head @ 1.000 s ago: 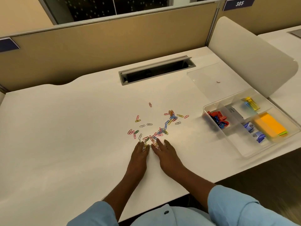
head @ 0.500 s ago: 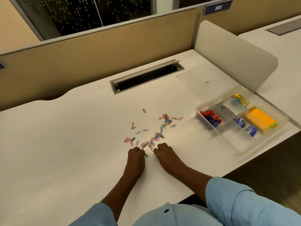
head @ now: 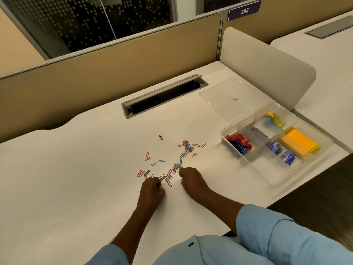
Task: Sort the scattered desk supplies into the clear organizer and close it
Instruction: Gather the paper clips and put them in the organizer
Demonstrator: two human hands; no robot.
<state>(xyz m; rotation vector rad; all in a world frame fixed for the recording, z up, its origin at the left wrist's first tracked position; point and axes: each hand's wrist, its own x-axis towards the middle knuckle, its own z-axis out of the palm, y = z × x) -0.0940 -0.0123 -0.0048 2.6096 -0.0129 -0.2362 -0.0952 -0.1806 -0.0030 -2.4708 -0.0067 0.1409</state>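
Several coloured paper clips (head: 187, 147) lie scattered on the white desk (head: 76, 169), in the middle. My left hand (head: 151, 191) rests at the near edge of the scatter, fingers curled into a fist over some clips. My right hand (head: 191, 178) is curled the same way beside it, fingertips closed on clips of the near cluster. The clear organizer (head: 271, 183) stands open at the right edge. It holds red and blue clips (head: 238, 143), orange sticky notes (head: 296, 143), a yellow item (head: 276, 118) and small blue boxes (head: 287, 157). Its clear lid (head: 225, 92) lies flat behind it.
A dark cable slot (head: 164, 96) is cut into the desk at the back. A tan partition (head: 114, 64) closes off the rear. A white rounded divider (head: 267, 73) stands right behind the organizer, which sits close to the desk's right edge.
Both hands went from flat with fingers spread on the clips to curled fists, raking clips toward me. The view has shifted, so everything sits lower and more to the left.
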